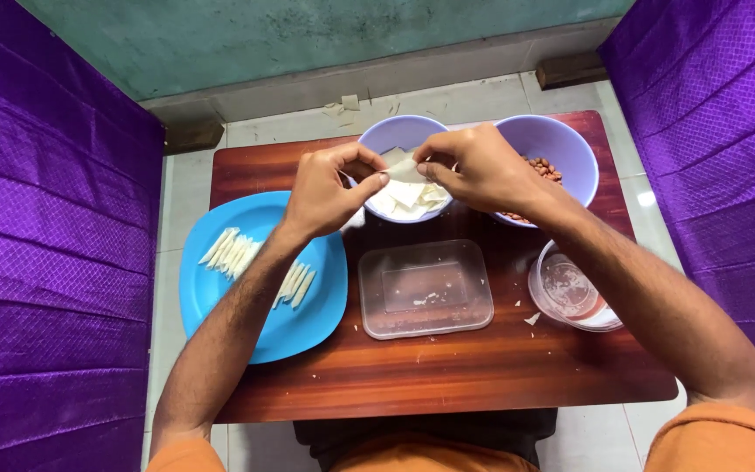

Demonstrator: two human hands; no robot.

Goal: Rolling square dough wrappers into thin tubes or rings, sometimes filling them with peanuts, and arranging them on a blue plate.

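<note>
Above the lilac bowl (395, 135) of pastry sheets, I pinch one white pastry sheet (402, 168) between my left hand (329, 188) and right hand (474, 170). Folded rolls (233, 253) lie on the blue plate (220, 306) on the surface (447, 367).

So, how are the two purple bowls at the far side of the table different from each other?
The left purple bowl holds pale flat wrapper pieces; the right purple bowl holds brown nuts. The left bowl looks smaller than the right bowl. Both are round, purple, upright and partly hidden by the hands.
</note>
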